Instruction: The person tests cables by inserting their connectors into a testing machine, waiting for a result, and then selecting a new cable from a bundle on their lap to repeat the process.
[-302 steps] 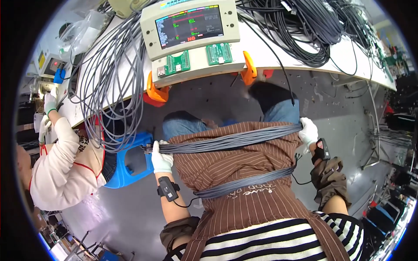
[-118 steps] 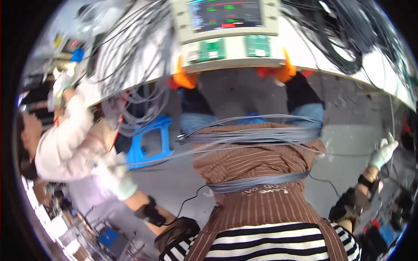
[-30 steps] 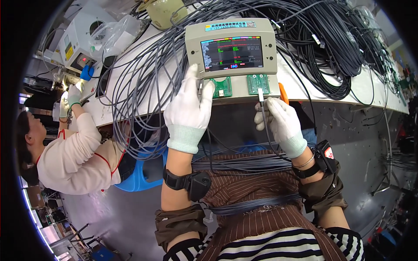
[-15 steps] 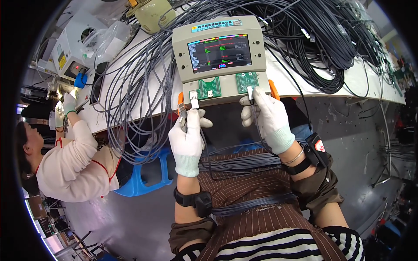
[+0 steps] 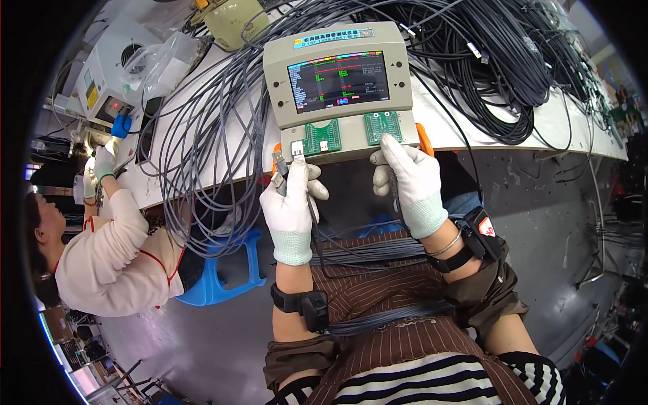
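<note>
A beige cable tester (image 5: 275,64) with a lit screen stands at the table's edge, with a left green circuit board (image 5: 322,140) and a right green circuit board (image 5: 382,127) along its front. My gloved left hand (image 5: 287,212) is closed on a cable plug at the white socket beside the left board. Two loose metal USB plugs (image 5: 279,169) stick out from the same hand. My gloved right hand (image 5: 415,179) pinches a dark cable (image 5: 398,202) at the right board's lower edge; the fingers hide its plug.
Loops of grey cable (image 5: 209,155) hang over the table's left edge. A pile of black cables (image 5: 506,81) lies at the right. Bundled cables (image 5: 378,253) rest across my lap. At the left a person (image 5: 111,250) works beside a white machine (image 5: 111,67) and a blue stool (image 5: 226,277).
My left hand has tilted slightly, and its loose USB plugs now show more. My right hand has moved a little up and left, so its white plug no longer shows.
</note>
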`<state>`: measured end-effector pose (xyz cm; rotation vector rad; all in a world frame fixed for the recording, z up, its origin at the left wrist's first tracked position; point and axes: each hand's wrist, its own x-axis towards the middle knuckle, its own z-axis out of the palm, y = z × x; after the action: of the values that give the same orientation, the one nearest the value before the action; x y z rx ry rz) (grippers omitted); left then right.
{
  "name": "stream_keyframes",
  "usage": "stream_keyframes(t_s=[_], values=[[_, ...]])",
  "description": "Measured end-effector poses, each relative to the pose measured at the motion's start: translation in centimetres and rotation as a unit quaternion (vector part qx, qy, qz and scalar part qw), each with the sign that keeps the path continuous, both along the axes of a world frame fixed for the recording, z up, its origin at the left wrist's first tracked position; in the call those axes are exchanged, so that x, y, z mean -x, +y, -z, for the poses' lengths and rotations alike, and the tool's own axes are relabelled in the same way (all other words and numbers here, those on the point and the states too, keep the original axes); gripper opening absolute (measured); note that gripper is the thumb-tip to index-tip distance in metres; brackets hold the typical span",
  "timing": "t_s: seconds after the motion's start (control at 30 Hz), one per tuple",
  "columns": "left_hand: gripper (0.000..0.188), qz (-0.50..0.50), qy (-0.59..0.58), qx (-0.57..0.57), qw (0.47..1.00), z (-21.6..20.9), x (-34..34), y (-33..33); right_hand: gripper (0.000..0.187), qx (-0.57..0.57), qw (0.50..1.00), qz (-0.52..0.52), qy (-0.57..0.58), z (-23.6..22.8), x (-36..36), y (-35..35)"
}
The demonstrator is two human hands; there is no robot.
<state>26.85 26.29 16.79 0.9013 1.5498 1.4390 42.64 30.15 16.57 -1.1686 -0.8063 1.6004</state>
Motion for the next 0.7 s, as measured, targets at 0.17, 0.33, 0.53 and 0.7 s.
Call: stream_keyframes(t_s=[0.17,0.33,0.53,0.7], values=[[0.031,-0.005,-0.01,-0.001,1.0,-0.3,-0.2,0.0,0.032,0.001,1.0,0.001,-0.004,0.1,-0.1,0.0],[0.031,-0.003,-0.021,-0.007,1.0,-0.6,-0.3,-0.1,0.032,0.005,1.0,0.011,-0.011,-0.2,0.1,-0.1],[0.031,-0.008,-0.031,-0.005,0.999,-0.6,-0.2,0.1,0.031,-0.056,0.992,-0.015,-0.111,0.5,0.6,-2.1],[0.028,0.007,-0.047,0.024,0.999,-0.5,-0.4,-1.0,0.028,-0.027,0.993,-0.101,-0.056,0.6,0.7,-4.8]])
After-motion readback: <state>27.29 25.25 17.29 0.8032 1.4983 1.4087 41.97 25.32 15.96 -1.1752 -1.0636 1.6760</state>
